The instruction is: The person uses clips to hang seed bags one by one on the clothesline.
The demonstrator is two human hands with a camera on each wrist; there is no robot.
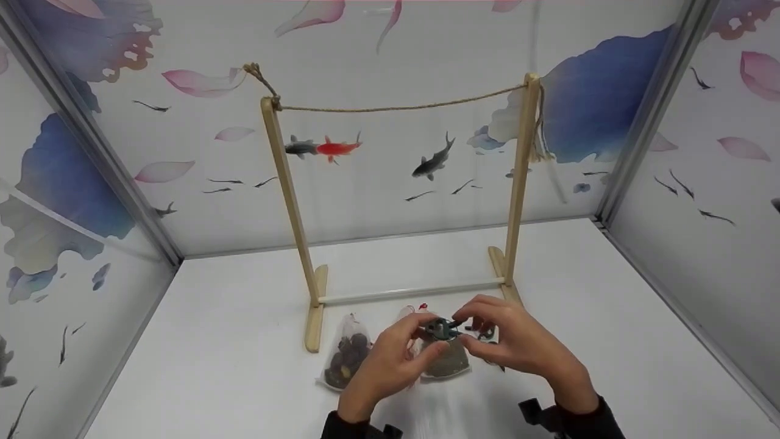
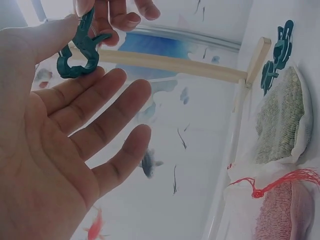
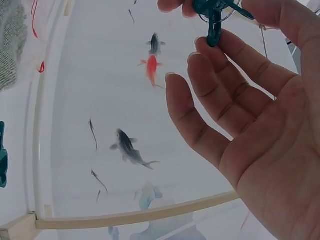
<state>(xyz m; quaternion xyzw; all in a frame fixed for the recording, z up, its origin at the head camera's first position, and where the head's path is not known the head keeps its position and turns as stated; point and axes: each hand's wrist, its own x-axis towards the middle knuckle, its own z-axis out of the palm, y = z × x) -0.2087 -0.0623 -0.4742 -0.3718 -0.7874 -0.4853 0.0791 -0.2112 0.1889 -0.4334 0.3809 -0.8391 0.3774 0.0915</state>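
Above the bags, both hands meet at a dark green plastic spring clip [image 1: 441, 329]. My left hand [image 1: 396, 353] pinches the clip's rounded jaw end between thumb and index finger. In the left wrist view, the other fingers of the left hand [image 2: 95, 130] are spread apart. My right hand [image 1: 515, 335] pinches the handle end of the clip with thumb and fingertips. The right wrist view shows this green clip [image 3: 214, 20] at the fingertips of the right hand [image 3: 260, 110]. The clip's wire spring shows there.
Behind the hands stands a wooden rack [image 1: 518, 183] with a rope [image 1: 396, 110] strung across its posts. On the table lie a mesh bag with dark contents [image 1: 347, 363], a bag with greenish contents [image 1: 448, 363] and a pink bag [image 2: 275, 215]. More green clips [image 2: 282, 45] lie beside them.
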